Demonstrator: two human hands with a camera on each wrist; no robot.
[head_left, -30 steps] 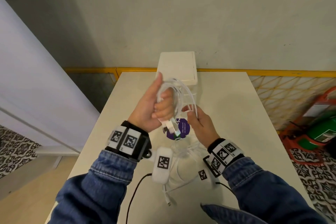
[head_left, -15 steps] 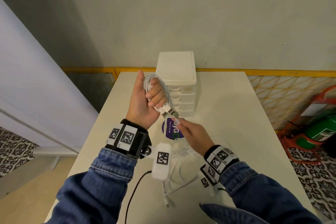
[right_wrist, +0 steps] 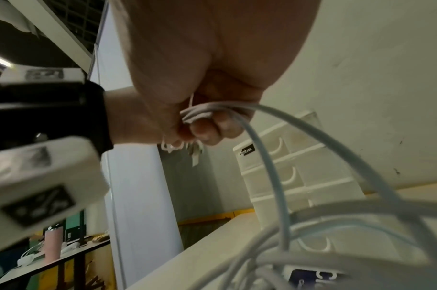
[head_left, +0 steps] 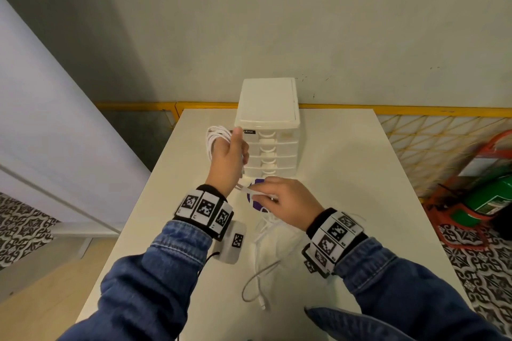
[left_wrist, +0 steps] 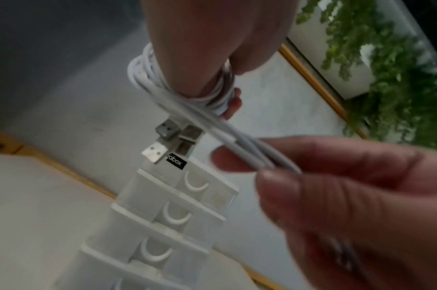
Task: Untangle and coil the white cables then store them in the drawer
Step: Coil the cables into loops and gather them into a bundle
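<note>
- The left hand (head_left: 228, 159) is raised just in front of the drawer unit (head_left: 267, 130), fingers curled round a coil of white cable (head_left: 216, 137) wound over them.
- In the left wrist view the coil (left_wrist: 163, 86) wraps the fingers, and metal USB plugs (left_wrist: 171, 139) stick out beside it, in line with the drawer unit's top drawer (left_wrist: 197, 182).
- The right hand (head_left: 282, 202) sits lower, near the foot of the drawer unit, pinching a strand of that cable between thumb and fingertips (left_wrist: 274, 188).
- More loose white cable (head_left: 263, 266) lies on the counter (head_left: 346, 188) on the near side of the drawer unit, under and behind the right hand.
- A purple round sticker (head_left: 259, 196) lies on the counter at the base of the drawer unit, partly hidden by the right hand.
- All drawers of the unit look shut.
</note>
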